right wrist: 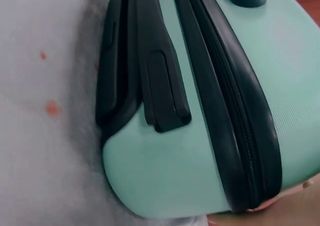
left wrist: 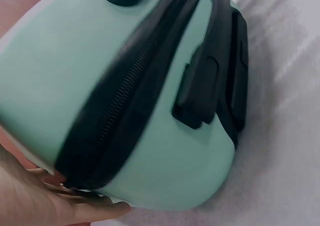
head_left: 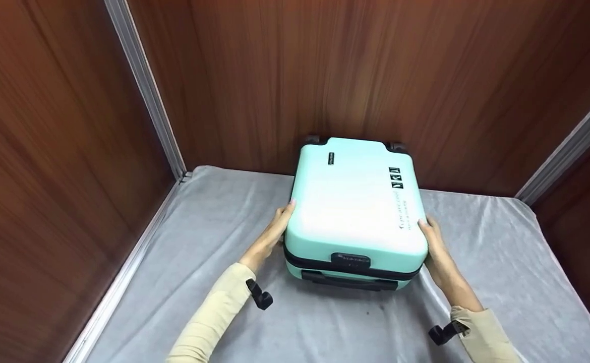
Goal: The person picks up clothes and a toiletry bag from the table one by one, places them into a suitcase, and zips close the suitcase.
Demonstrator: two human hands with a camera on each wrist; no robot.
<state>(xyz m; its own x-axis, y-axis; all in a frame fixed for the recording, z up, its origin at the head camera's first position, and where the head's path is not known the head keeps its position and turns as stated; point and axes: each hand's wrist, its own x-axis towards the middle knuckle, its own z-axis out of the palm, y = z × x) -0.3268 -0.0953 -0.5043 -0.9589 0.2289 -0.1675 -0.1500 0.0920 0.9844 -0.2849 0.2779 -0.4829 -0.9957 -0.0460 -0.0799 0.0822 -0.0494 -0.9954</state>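
Note:
A mint-green hard-shell suitcase (head_left: 350,206) lies flat on grey cloth, wheels (head_left: 397,147) toward the back wall. Its near end has a black lock (head_left: 350,260) and a black carry handle (head_left: 348,282); a dark zipper band (left wrist: 117,101) runs around the shell. My left hand (head_left: 274,228) holds the left side, thumb by the top edge and fingers down along the side. On the opposite side my right hand (head_left: 436,247) grips in the same manner, its thumb by the upper edge. In the right wrist view, most of the right hand's fingers are hidden.
Grey cloth (head_left: 209,222) covers the surface under the suitcase and shows folds. A brown wood-grain wall (head_left: 275,75) rises close behind the wheels. More brown panels (head_left: 63,151) with metal corner strips (head_left: 146,85) stand at both sides.

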